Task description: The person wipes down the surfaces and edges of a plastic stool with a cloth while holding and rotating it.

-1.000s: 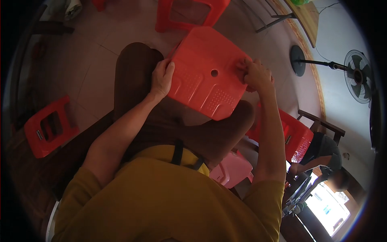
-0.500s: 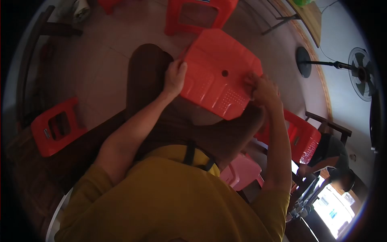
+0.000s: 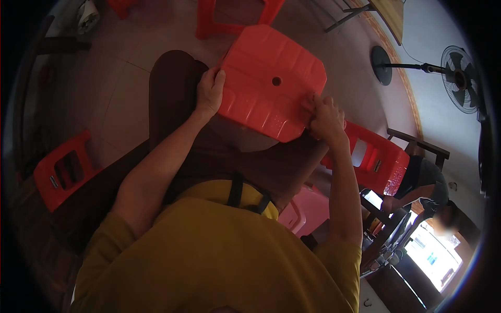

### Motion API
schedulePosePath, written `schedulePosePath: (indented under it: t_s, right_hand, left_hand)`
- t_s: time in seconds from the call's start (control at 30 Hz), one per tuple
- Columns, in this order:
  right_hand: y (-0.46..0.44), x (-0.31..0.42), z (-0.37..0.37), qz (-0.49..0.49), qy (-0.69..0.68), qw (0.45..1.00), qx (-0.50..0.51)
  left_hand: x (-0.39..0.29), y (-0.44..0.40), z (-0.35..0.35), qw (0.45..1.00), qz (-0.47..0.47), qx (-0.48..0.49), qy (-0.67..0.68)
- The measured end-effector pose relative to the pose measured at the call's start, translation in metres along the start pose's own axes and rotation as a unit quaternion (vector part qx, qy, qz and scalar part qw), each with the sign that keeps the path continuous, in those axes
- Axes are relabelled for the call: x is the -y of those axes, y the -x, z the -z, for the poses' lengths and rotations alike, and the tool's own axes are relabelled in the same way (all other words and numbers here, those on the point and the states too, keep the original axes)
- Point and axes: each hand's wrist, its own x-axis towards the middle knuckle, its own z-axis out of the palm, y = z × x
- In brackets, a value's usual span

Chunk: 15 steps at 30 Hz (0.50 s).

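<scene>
A red plastic stool (image 3: 255, 78) with a round hole in its seat lies across my lap, its top facing up. My left hand (image 3: 210, 94) grips its left edge, thumb on top and fingers curled over the side. At the right edge of the seat, my right hand (image 3: 326, 119) has bent, closed fingers pressed on the surface. Whether a small reddish thing is pinched in them I cannot make out. My brown-trousered knees (image 3: 175, 88) are under and beside the stool.
More red stools stand around: one ahead (image 3: 206, 21), one at left (image 3: 62, 169), one at right (image 3: 373, 159). A pink plastic seat (image 3: 308, 211) is by my right hip. A standing fan (image 3: 459, 78) is at the wall. Another person (image 3: 425, 182) sits at far right.
My right hand has slid along the seat towards its near edge. My left hand keeps its grip. The whole view has shifted slightly, so the surroundings appear farther left and up.
</scene>
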Motion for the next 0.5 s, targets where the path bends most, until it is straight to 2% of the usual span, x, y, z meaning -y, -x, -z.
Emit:
schedulePosePath:
  t_s: [0.2, 0.5]
  right_hand:
    - [0.015, 0.004, -0.014, 0.009, -0.003, 1.0, -0.026]
    - [0.032, 0.024, 0.002, 0.064, -0.007, 0.998, 0.004]
  left_hand:
    - [0.003, -0.004, -0.001, 1.0, 0.01, 0.002, 0.001]
    - [0.007, -0.005, -0.002, 0.998, 0.027, 0.002, 0.048]
